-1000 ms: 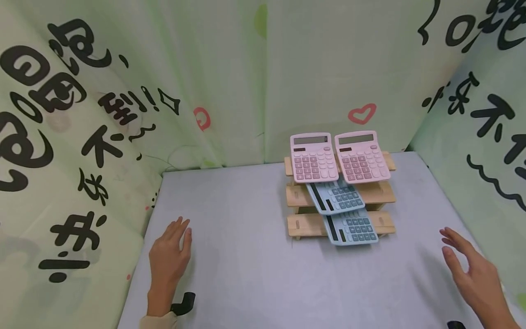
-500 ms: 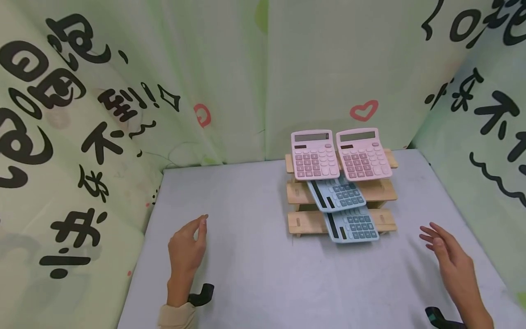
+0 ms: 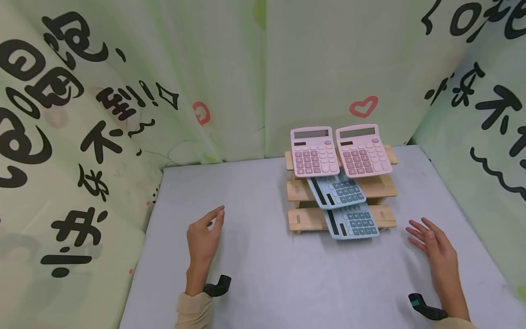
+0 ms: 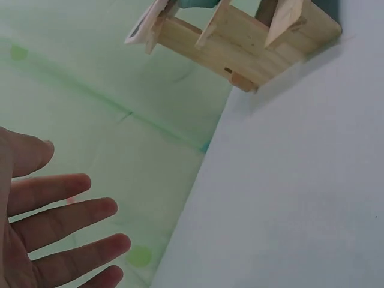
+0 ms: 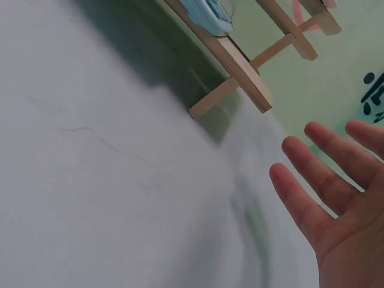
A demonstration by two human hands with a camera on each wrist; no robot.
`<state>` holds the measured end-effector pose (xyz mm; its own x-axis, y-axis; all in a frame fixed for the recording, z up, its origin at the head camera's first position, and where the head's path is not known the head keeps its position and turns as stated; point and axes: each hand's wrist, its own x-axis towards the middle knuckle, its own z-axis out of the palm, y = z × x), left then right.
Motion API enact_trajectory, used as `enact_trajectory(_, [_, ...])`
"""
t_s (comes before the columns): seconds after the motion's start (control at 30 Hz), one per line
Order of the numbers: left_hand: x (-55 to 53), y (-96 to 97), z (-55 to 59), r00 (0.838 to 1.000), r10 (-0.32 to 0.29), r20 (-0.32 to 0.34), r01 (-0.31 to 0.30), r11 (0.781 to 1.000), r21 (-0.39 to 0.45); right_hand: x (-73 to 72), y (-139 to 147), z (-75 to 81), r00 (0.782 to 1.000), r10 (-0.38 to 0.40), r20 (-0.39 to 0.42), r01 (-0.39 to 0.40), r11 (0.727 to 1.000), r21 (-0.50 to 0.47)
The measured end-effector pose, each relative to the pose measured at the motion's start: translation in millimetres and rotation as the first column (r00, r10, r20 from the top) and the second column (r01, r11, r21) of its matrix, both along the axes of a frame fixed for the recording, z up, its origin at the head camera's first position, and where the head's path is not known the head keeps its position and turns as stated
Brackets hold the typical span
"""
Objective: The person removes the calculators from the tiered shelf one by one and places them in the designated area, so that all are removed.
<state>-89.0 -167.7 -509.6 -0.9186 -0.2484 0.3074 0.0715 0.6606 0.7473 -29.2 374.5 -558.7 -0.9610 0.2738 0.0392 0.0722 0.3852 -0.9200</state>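
In the head view a three-step wooden rack [image 3: 302, 220] stands right of centre on the table. Two pink calculators, a left one [image 3: 314, 153] and a right one [image 3: 363, 151], lean side by side on its top step. One blue calculator [image 3: 338, 192] rests on the middle step and another blue calculator [image 3: 352, 221] on the bottom step, both tilted. My left hand [image 3: 204, 240] hovers left of the rack, holding nothing; its fingers look spread in the left wrist view. To the rack's right, my right hand [image 3: 437, 256] is also apart from it, fingers loosely extended and holding nothing.
A white cloth covers the table [image 3: 246, 274]. Pale green curtains [image 3: 230, 82] with black lettering enclose its back and both sides, and the rack stands close to the back curtain. Each wrist wears a black camera mount, such as the left mount [image 3: 218, 286].
Both hands have moved inward toward the rack, the left one to the right and the right one to the left. The calculators and rack have stayed in place while the head view shifted slightly.
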Motion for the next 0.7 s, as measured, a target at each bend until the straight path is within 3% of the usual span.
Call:
enact_trajectory(0.2, [-7.5, 16.0, -2.3, 0.999, -0.044, -0.027, 0.047, 0.991, 0.125, -4.6, -10, -7.5, 1.0, -0.013, -0.004, 0.012, 0.976, -0.217])
enact_trajectory(0.37, [-12.9, 31.0, -2.4, 0.998, -0.062, -0.001, 0.06, 0.964, 0.258, -6.8, -16, -14.6, 0.999, -0.022, -0.024, 0.012, 0.937, -0.35])
enact_trajectory(0.5, [-18.2, 42.7, -3.0, 0.994, -0.109, 0.024, 0.09, 0.915, 0.393, -10.5, -17, -19.5, 0.999, -0.04, 0.024, 0.046, 0.944, -0.328])
enact_trajectory(0.7, [-24.2, 55.7, -1.8, 0.981, -0.181, 0.07, 0.11, 0.815, 0.569, -17.4, -21, -25.6, 0.993, -0.085, 0.085, 0.108, 0.936, -0.334])
